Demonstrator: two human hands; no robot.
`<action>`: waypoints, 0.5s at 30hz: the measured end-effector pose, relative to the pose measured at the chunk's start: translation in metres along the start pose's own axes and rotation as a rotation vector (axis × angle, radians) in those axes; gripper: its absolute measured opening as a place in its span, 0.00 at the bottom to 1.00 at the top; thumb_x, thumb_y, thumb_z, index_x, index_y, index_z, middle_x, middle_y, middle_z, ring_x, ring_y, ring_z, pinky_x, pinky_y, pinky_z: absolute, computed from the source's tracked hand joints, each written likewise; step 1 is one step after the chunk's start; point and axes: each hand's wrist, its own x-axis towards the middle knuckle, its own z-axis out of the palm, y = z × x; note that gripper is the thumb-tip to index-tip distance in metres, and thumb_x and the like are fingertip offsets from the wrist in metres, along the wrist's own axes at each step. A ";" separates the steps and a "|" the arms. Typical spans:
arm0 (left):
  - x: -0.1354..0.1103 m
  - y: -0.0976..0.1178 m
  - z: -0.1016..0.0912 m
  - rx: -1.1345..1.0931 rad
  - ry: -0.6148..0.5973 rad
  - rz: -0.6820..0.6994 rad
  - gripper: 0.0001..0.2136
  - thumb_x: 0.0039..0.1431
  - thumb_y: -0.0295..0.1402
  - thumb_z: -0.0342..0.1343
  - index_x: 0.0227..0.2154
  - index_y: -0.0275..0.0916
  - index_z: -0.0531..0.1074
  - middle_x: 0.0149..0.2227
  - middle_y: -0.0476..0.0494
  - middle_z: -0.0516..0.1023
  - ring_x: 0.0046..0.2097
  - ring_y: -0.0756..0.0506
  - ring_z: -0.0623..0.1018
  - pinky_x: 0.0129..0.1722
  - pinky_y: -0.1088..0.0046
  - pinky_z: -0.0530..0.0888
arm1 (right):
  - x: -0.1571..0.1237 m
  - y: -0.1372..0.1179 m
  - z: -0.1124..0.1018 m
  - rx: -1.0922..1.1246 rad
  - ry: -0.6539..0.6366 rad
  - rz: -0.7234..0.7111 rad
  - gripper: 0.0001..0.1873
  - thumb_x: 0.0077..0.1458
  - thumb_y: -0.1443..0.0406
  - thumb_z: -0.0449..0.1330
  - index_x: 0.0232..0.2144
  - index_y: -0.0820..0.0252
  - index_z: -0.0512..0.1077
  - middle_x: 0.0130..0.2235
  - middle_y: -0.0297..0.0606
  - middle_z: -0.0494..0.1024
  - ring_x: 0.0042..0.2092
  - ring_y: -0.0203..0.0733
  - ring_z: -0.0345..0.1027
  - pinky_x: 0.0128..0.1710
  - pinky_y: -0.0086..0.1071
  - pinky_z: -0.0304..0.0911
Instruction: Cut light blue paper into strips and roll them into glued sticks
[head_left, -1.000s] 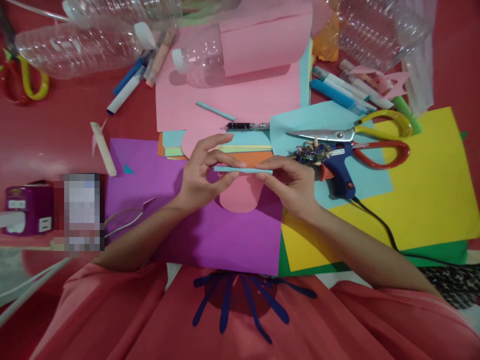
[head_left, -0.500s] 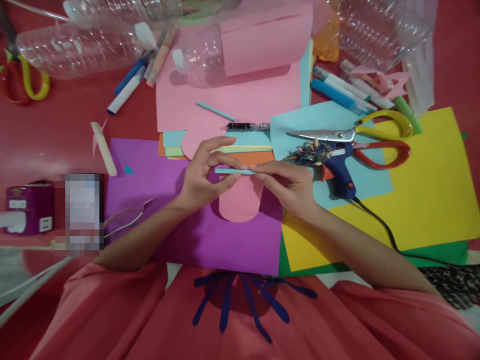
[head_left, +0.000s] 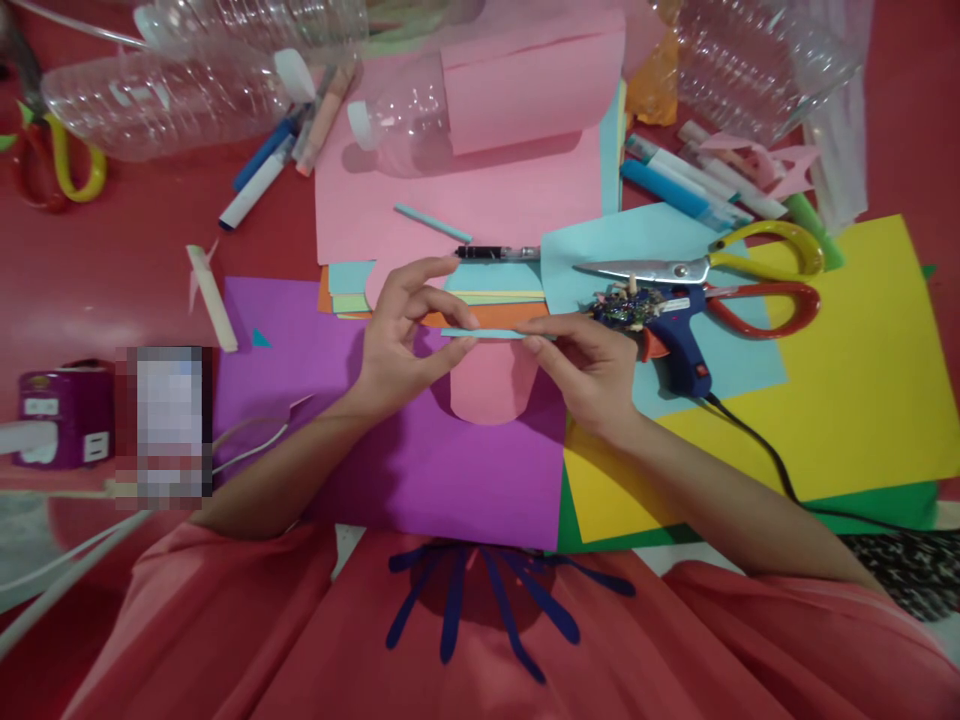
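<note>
A thin light-blue rolled paper strip [head_left: 491, 334] lies level between both my hands. My left hand [head_left: 401, 340] pinches its left end between thumb and fingers. The strip's right end is pinched by my right hand [head_left: 585, 360]. Below the strip hangs a rounded pink paper piece [head_left: 491, 385], over a purple sheet [head_left: 420, 460]. A second blue rolled strip [head_left: 433, 222] rests on the large pink sheet [head_left: 517, 195] farther away.
A blue glue gun [head_left: 671, 335] and scissors [head_left: 720, 270] lie right of my hands on blue and yellow paper [head_left: 855, 380]. Clear plastic bottles [head_left: 165, 95], markers [head_left: 259, 180], a black pen [head_left: 495, 252] and another pair of scissors [head_left: 52, 165] sit farther back.
Both hands have lifted the blue strip slightly away from me. The right fingers slid left along it, then back toward its right end.
</note>
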 end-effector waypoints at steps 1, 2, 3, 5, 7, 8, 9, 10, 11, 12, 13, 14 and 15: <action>0.001 0.000 -0.001 0.008 0.012 -0.032 0.27 0.54 0.42 0.66 0.54 0.46 0.65 0.31 0.52 0.76 0.34 0.50 0.78 0.39 0.70 0.76 | 0.000 0.001 0.000 0.008 0.007 0.005 0.06 0.58 0.62 0.63 0.33 0.52 0.81 0.34 0.32 0.84 0.35 0.37 0.79 0.35 0.30 0.74; 0.001 0.000 -0.002 0.019 0.021 -0.056 0.27 0.53 0.44 0.66 0.54 0.46 0.65 0.31 0.52 0.76 0.34 0.50 0.78 0.38 0.70 0.76 | 0.000 0.001 -0.001 0.016 0.013 0.009 0.06 0.59 0.61 0.63 0.34 0.52 0.81 0.34 0.32 0.84 0.35 0.38 0.78 0.35 0.31 0.74; 0.002 0.001 -0.002 0.026 0.026 -0.068 0.26 0.53 0.44 0.66 0.53 0.47 0.65 0.30 0.52 0.75 0.33 0.49 0.77 0.37 0.69 0.76 | 0.001 0.001 -0.001 0.020 0.020 0.012 0.06 0.59 0.60 0.63 0.34 0.51 0.81 0.34 0.32 0.84 0.35 0.38 0.78 0.35 0.31 0.74; 0.003 0.002 -0.003 0.025 0.033 -0.069 0.27 0.51 0.45 0.67 0.52 0.49 0.66 0.29 0.53 0.74 0.32 0.49 0.76 0.35 0.70 0.75 | 0.001 0.000 -0.001 0.007 0.029 0.012 0.07 0.59 0.59 0.63 0.34 0.51 0.80 0.34 0.33 0.84 0.35 0.39 0.78 0.35 0.32 0.74; 0.005 0.002 -0.004 0.005 0.045 -0.049 0.28 0.47 0.45 0.70 0.51 0.51 0.67 0.28 0.54 0.73 0.31 0.50 0.75 0.34 0.70 0.73 | 0.001 -0.001 -0.002 -0.022 0.032 -0.001 0.06 0.59 0.60 0.63 0.33 0.51 0.80 0.35 0.33 0.84 0.36 0.39 0.79 0.36 0.33 0.75; 0.007 0.002 -0.005 -0.003 0.054 -0.043 0.29 0.46 0.46 0.70 0.50 0.51 0.68 0.28 0.54 0.72 0.31 0.50 0.74 0.33 0.70 0.73 | 0.001 -0.002 -0.002 -0.032 0.031 -0.014 0.06 0.59 0.60 0.63 0.33 0.51 0.80 0.35 0.33 0.84 0.36 0.40 0.79 0.36 0.33 0.75; 0.008 0.001 -0.006 -0.010 0.073 -0.043 0.28 0.45 0.48 0.70 0.48 0.51 0.69 0.28 0.54 0.71 0.30 0.50 0.74 0.33 0.70 0.73 | 0.000 -0.003 -0.002 -0.039 0.029 -0.027 0.05 0.58 0.61 0.63 0.33 0.52 0.79 0.35 0.33 0.84 0.36 0.40 0.79 0.36 0.33 0.75; 0.010 0.000 -0.007 -0.020 0.110 -0.044 0.26 0.44 0.50 0.70 0.45 0.50 0.70 0.27 0.54 0.70 0.30 0.50 0.73 0.34 0.69 0.73 | 0.000 -0.003 -0.003 -0.045 0.025 -0.042 0.05 0.58 0.63 0.63 0.34 0.52 0.79 0.35 0.33 0.84 0.36 0.39 0.79 0.37 0.33 0.75; 0.012 -0.001 -0.009 -0.031 0.163 -0.046 0.23 0.45 0.51 0.69 0.41 0.49 0.71 0.27 0.54 0.70 0.29 0.51 0.73 0.34 0.70 0.73 | 0.000 -0.003 -0.003 -0.051 0.020 -0.055 0.04 0.58 0.64 0.63 0.34 0.52 0.79 0.35 0.33 0.84 0.36 0.39 0.79 0.36 0.32 0.75; 0.014 -0.003 -0.011 -0.041 0.231 -0.056 0.19 0.46 0.51 0.68 0.37 0.48 0.72 0.27 0.53 0.70 0.29 0.51 0.72 0.33 0.71 0.73 | -0.001 -0.003 -0.003 -0.058 0.011 -0.066 0.04 0.58 0.64 0.63 0.33 0.52 0.79 0.34 0.33 0.84 0.36 0.39 0.79 0.36 0.31 0.75; 0.015 -0.004 -0.013 -0.046 0.303 -0.073 0.16 0.48 0.50 0.67 0.33 0.47 0.72 0.27 0.53 0.70 0.28 0.52 0.71 0.31 0.72 0.72 | -0.001 -0.003 -0.003 -0.067 -0.004 -0.073 0.04 0.57 0.65 0.62 0.33 0.52 0.79 0.34 0.33 0.84 0.36 0.39 0.79 0.35 0.31 0.75; 0.016 -0.006 -0.015 -0.047 0.363 -0.094 0.15 0.49 0.48 0.67 0.29 0.45 0.72 0.26 0.53 0.70 0.27 0.53 0.71 0.29 0.73 0.71 | -0.002 -0.002 -0.002 -0.076 -0.023 -0.074 0.04 0.57 0.65 0.62 0.33 0.52 0.78 0.34 0.33 0.84 0.35 0.38 0.79 0.35 0.30 0.75; 0.017 -0.007 -0.017 -0.043 0.397 -0.119 0.13 0.51 0.47 0.67 0.27 0.45 0.73 0.25 0.53 0.70 0.26 0.53 0.71 0.27 0.74 0.70 | -0.002 -0.002 -0.002 -0.080 -0.045 -0.072 0.04 0.57 0.66 0.62 0.32 0.53 0.78 0.34 0.33 0.84 0.35 0.38 0.79 0.35 0.30 0.75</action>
